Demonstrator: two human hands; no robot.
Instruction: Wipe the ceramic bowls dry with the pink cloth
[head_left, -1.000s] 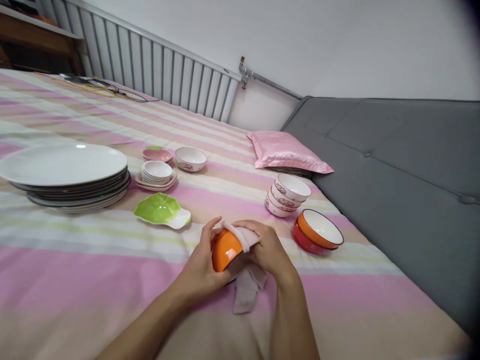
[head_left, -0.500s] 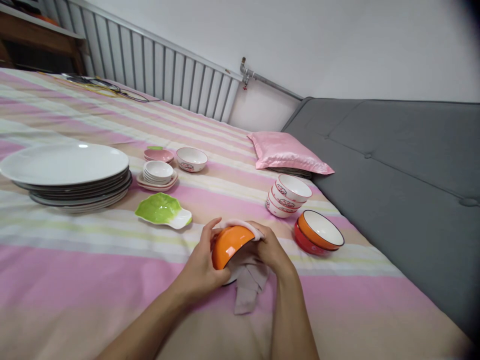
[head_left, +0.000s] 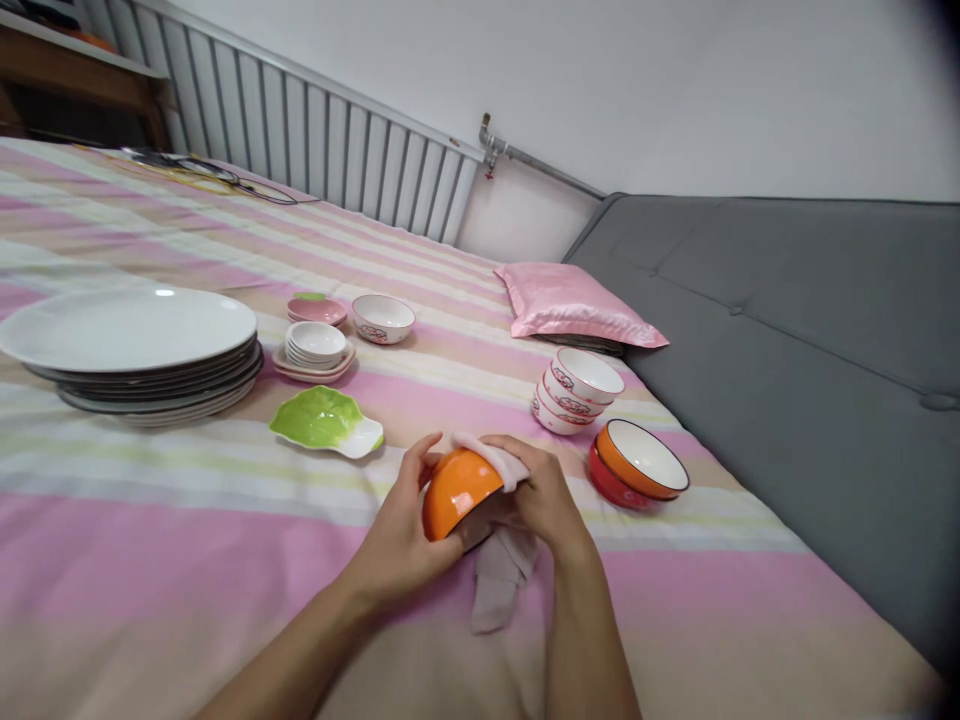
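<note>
Orange bowl (head_left: 459, 490), grasped by the left hand (head_left: 401, 532), seemed mid-wipe (completion unclear), the right hand (head_left: 545, 492) clutching the cloth (head_left: 495, 592) at its rim.

A home is shown, most likely a bedroom: the foreground is filled by a bed covered with a striped sheet (head_left: 187, 560) in pink, cream and beige, bordered at three o'clock by a grey padded, buttoned headboard (head_left: 810, 290). A pink satin pillow (head_left: 581, 302) is laid at two o'clock. Along the pale wall (head_left: 637, 100), a white radiator (head_left: 322, 130) is fixed at eleven o'clock, and wooden furniture (head_left: 82, 75) is partly seen at ten o'clock.
</note>
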